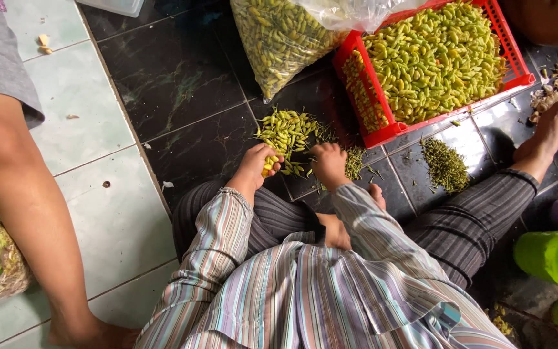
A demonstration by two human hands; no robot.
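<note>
Sitting cross-legged like that, your left hand [255, 165] has its fingers curled round a few small yellow-green chilli peppers [287, 134] from the loose pile on the dark tiles, while your right hand [329, 164] is bunched shut beside the thin green stems [354, 162]. Honestly, I'd keep that stem heap apart from the red plastic crate [382, 132].
</note>
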